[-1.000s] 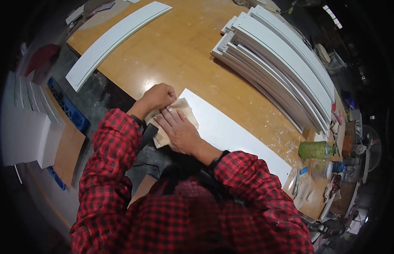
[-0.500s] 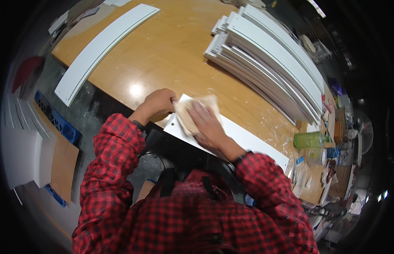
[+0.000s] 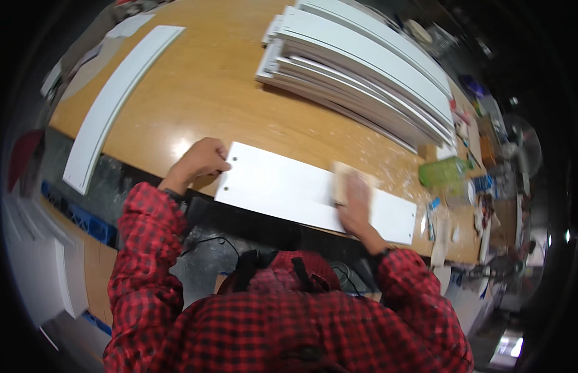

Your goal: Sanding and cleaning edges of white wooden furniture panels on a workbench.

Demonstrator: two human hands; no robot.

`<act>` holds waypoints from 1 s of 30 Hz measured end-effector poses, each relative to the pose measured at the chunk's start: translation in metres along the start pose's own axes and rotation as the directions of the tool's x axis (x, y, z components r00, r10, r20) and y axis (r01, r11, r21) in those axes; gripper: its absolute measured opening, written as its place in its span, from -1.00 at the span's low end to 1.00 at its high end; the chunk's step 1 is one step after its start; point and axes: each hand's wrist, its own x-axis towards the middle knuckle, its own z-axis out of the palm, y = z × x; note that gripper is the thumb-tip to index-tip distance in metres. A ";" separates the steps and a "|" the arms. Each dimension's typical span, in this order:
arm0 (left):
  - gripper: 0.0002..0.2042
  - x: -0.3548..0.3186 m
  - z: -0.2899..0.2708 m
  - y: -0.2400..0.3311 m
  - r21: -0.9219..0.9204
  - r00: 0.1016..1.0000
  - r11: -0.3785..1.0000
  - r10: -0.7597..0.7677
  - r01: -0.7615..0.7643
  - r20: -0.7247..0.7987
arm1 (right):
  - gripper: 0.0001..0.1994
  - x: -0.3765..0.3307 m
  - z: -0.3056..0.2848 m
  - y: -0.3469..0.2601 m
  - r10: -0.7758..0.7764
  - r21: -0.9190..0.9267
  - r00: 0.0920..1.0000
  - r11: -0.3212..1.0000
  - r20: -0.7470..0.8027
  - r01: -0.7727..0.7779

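A white board point(image 3: 279, 186) with small holes near its ends lies along the near edge of the wooden table. My left hand point(image 3: 205, 158) is closed at the board's left end, thumb and fingers gripping that edge. On the board's right half, my right hand point(image 3: 357, 202) presses a cream-coloured cloth point(image 3: 340, 180) flat against the white face. The fingers of this hand are slightly blurred and lie over the cloth.
A stack of white boards point(image 3: 363, 74) stands at the back right of the table point(image 3: 196, 93). Another white board point(image 3: 118, 102) overhangs the left edge. A green bottle point(image 3: 441, 172) sits among clutter at the right. Below left are a blue pallet point(image 3: 84, 211) and white panels point(image 3: 37, 255).
My right hand has slid the cloth from the board's left end toward its right end. My left hand stays at the left end. The whole view has shifted somewhat.
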 end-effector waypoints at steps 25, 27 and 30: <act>-0.90 -0.008 0.015 -0.011 0.156 0.982 0.985 -0.048 0.077 -0.183 | -0.38 -0.076 0.020 0.056 -0.268 0.325 0.912 0.871 -0.311 0.367; -0.93 -0.010 0.014 -0.011 0.117 0.986 0.990 -0.064 0.083 -0.151 | -0.40 -0.067 0.017 0.018 -0.498 0.302 0.803 0.750 -0.328 0.588; -0.88 -0.026 0.020 -0.009 0.186 0.972 0.966 -0.146 0.180 -0.184 | -0.37 -0.070 -0.002 0.045 -0.513 0.370 0.831 0.744 -0.216 0.556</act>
